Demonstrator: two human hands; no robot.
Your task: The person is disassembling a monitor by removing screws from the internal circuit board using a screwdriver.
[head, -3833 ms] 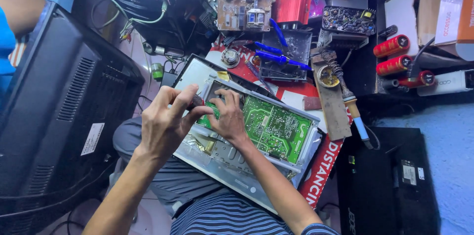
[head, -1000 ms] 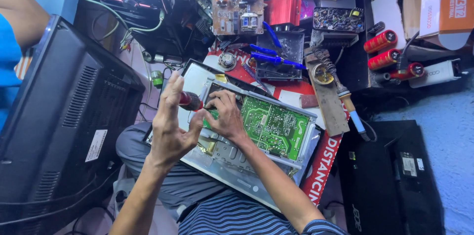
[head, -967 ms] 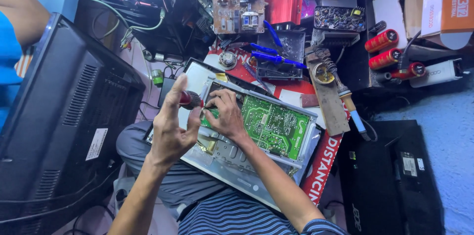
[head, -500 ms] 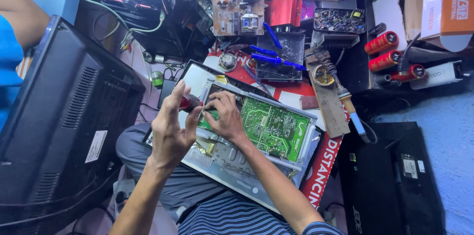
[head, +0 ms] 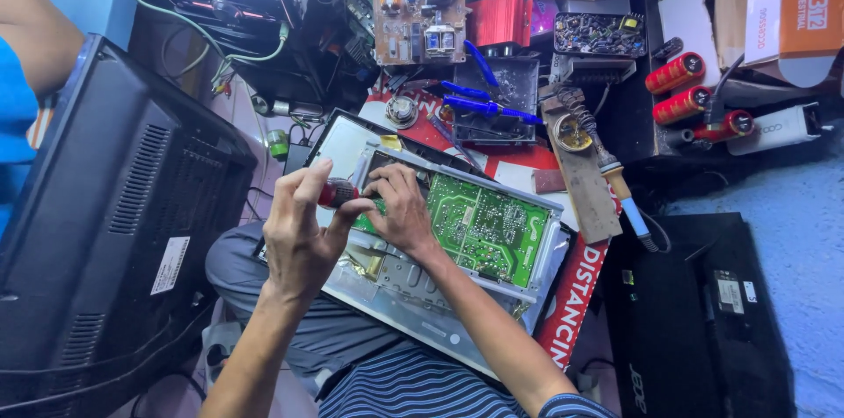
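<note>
Left hand [head: 303, 238] lower on red screwdriver [head: 338, 194]

Bench clutter round the hands

Black monitor back [head: 114, 233] left of hands; brown circuit board [head: 419, 18] & red heatsink [head: 498, 22] beyond them; blue pliers [head: 488, 106] just past; soldering iron [head: 615, 181] on wood strip to the right; red capacitors [head: 681, 88] far right; 2nd black monitor [head: 694, 321] lower right.

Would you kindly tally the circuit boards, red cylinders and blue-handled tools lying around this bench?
Circuit boards: 2, green circuit board and brown circuit board
Red cylinders: 3
Blue-handled tools: 3
Total: 8
</note>
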